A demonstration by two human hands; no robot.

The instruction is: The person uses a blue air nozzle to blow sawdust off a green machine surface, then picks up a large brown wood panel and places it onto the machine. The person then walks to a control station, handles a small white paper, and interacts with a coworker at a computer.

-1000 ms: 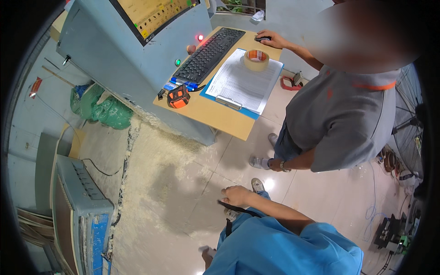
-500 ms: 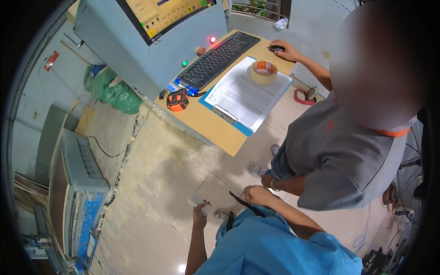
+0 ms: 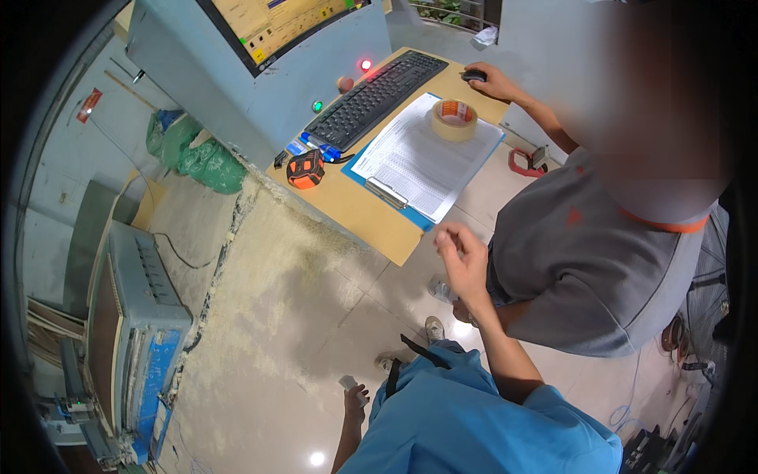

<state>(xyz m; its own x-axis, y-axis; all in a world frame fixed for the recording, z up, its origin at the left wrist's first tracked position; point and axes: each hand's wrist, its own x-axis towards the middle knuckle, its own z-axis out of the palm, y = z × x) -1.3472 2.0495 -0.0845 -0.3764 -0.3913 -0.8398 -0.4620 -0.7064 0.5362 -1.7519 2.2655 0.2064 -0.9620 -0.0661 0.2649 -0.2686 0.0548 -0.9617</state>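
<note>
My left hand (image 3: pixel 356 401) hangs low beside my blue shirt, its fingers closed on a small pale flat piece (image 3: pixel 347 382) whose kind I cannot make out. My right hand (image 3: pixel 466 261) is raised just off the near right edge of the desk (image 3: pixel 379 233), fingers loosely curled and thumb apart, with nothing seen in it. Nearest to it lies a blue clipboard (image 3: pixel 421 220) with printed sheets (image 3: pixel 410 170). A roll of tape (image 3: pixel 454 121) rests on the sheets. Left of the clipboard sits an orange and black tape measure (image 3: pixel 305 170).
A co-worker in a grey shirt (image 3: pixel 584 261) stands at the right, one hand (image 3: pixel 493 83) on a black mouse (image 3: pixel 474 76). A keyboard (image 3: pixel 375 99) lies under the monitor (image 3: pixel 276 31). A grey-blue machine (image 3: pixel 150 316) stands at the left; dust covers the floor (image 3: pixel 260 253).
My right hand has moved from my waist up and forward toward the clipboard. My left hand, with the pale piece, has dropped lower and closer to my body.
</note>
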